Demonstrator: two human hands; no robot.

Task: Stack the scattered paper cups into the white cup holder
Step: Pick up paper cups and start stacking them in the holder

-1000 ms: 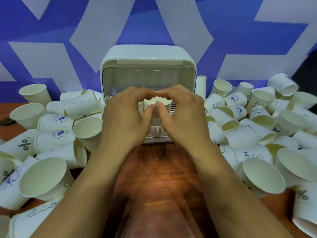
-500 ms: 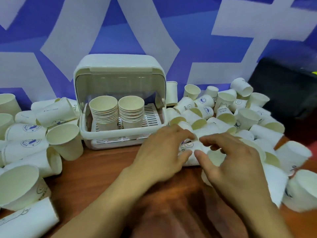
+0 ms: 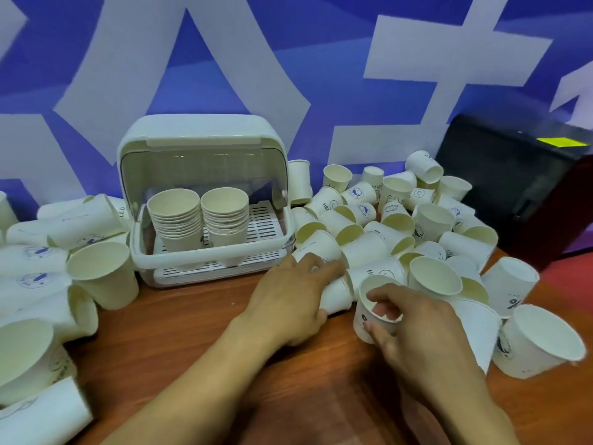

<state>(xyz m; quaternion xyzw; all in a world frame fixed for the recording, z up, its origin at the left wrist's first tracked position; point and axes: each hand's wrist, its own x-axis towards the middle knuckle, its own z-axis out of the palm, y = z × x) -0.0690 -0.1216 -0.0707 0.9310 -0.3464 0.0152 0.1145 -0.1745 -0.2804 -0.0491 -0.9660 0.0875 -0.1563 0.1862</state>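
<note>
Right of the cup holder [image 3: 199, 130], at the near edge of the loose pile [image 3: 401, 226], both hands are on cups. The right hand [image 3: 417, 332] has its grip clamped on an upright cup [image 3: 362, 319], with fingers hooked over the rim into the mouth and the thumb against the outer wall. The left hand [image 3: 288, 303] lies palm down between the right hand and the holder. Its grip is closed over a sideways cup [image 3: 335, 297], thumb tucked beneath; how firm that hold is cannot be told. The holder stands open-fronted at the back of the tabletop [image 3: 192, 332]. It contains two nested stacks, the left stack [image 3: 175, 216] and the right stack [image 3: 224, 213], both upright, side by side and of like height. Further scattered cups [image 3: 96, 271] lie left of the holder.

Assessment: the step in hand is the pick-up, two cups at once.

Recommendations:
- Hold the upright cup lightly. A rim pinch on thin paper is likely to oval the mouth, and an ovalled cup nests badly.
- Turn the sideways cup mouth-up, or nest it into the upright one beside the pile, so that one item travels.
- Lift straight up. Neighbouring cups touch both and would probably roll if dragged.
- At the holder, enter low through the open front, centre over one stack and lower squarely. A tilted entry could topple it.
- Alternate between stacks to keep their heights even.

Most cups remain outside the holder, so progress is judged early.
</note>
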